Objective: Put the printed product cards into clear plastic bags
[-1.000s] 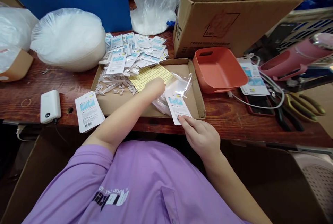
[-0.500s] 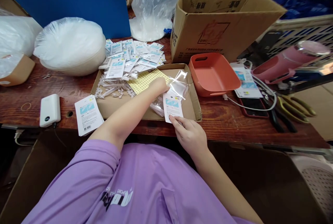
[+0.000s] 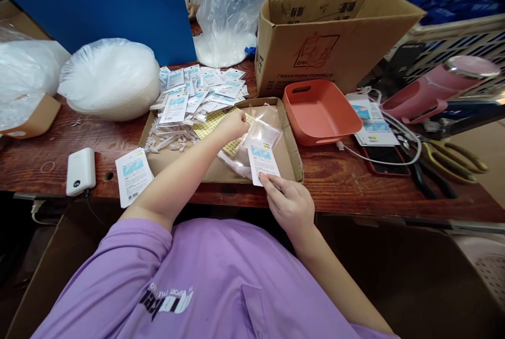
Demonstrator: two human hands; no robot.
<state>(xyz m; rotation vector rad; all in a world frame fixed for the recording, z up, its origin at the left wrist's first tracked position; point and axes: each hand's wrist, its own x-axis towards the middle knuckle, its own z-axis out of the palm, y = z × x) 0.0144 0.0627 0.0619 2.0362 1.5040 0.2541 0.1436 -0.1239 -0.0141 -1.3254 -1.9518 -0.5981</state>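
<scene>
Around our hands the wooden table is crowded: an orange tray sits just right of the shallow cardboard lid we work in, and a large open carton stands behind it. To the far right lie a pink bottle on its side, a phone under a white cable, and yellow-handled scissors. To our left we see a white power bank, one loose card hanging over the table edge, and a bulging clear bag of white pieces against the blue panel. A heap of finished packets spills over the lid's far rim, with small clear plastic pieces strewn below it. Our left forearm crosses the lid and hides part of the yellow sticker sheet; our left hand rests on that sheet with fingers curled, and whether it pinches a sticker we cannot tell. Our right hand holds the white packet card by its lower edge, thumb and fingers pressed onto it, at the lid's near right corner. It is white with a light-blue picture near the top and small print below, lying among clear sleeves.
</scene>
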